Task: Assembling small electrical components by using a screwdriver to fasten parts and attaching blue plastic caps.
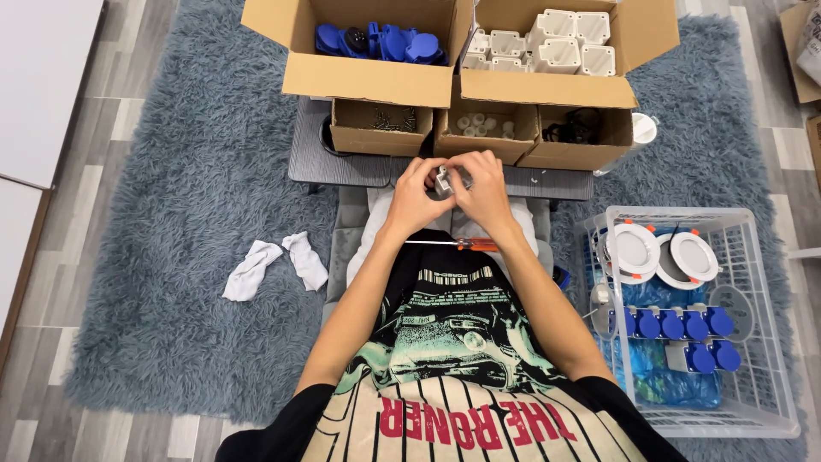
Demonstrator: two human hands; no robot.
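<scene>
Both my hands meet in front of me over my lap, gripping one small grey-white plastic part [443, 180] between the fingertips. My left hand [416, 195] holds its left side and my right hand [484, 192] covers its right side, so most of the part is hidden. A screwdriver [453, 244] with an orange handle lies across my lap just below my wrists, touched by neither hand.
Ahead stand a box of blue caps [376, 41], a box of white housings [547, 43], and three small boxes [483, 128] of screws, fittings and black cable. A white wire basket [753, 342] at right holds round lamps and blue-capped parts. Two white socks [274, 265] lie on the grey rug.
</scene>
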